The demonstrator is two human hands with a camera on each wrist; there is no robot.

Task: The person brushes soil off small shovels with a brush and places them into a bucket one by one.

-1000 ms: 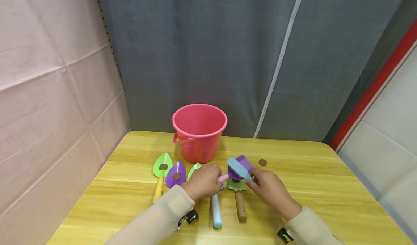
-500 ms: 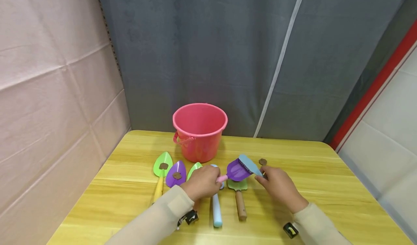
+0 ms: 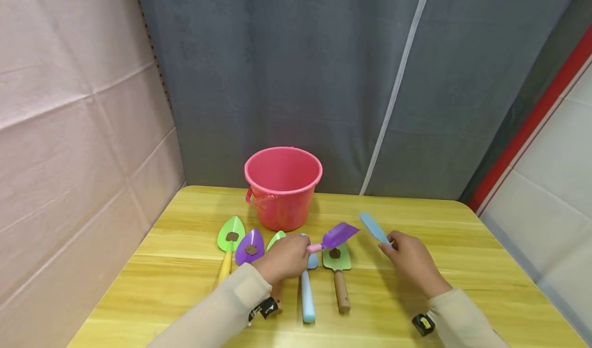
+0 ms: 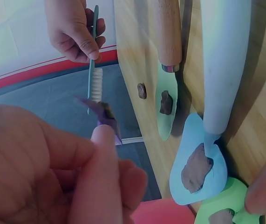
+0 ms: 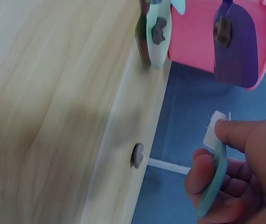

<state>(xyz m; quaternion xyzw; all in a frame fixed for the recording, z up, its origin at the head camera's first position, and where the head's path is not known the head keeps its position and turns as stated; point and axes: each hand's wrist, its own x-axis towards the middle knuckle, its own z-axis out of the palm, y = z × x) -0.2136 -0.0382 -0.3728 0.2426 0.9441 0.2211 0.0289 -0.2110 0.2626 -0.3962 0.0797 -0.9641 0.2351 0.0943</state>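
Note:
My left hand (image 3: 284, 258) grips the pink handle of a small purple shovel (image 3: 339, 234), held above the table. A brown lump (image 5: 222, 31) lies on its blade in the right wrist view. Between thumb and fingers of my right hand (image 3: 413, 260) is a blue brush (image 3: 373, 228), off to the right of the shovel; its white bristles (image 4: 97, 84) show in the left wrist view. Below the shovel lies a green shovel (image 3: 342, 259) with a wooden handle and a dark lump. Another brown lump (image 5: 138, 155) sits on the table, hidden in the head view.
A pink bucket (image 3: 287, 214) stands at the back of the wooden table (image 3: 416, 214). Left of my left hand lie a green shovel (image 3: 229, 231) and a purple one (image 3: 245, 256), each with a brown lump. A blue shovel (image 3: 307, 296) lies nearer the middle.
My right hand has drawn the brush off the purple shovel and away to the right. The shovel's blade has tilted, while my left hand has stayed almost in place.

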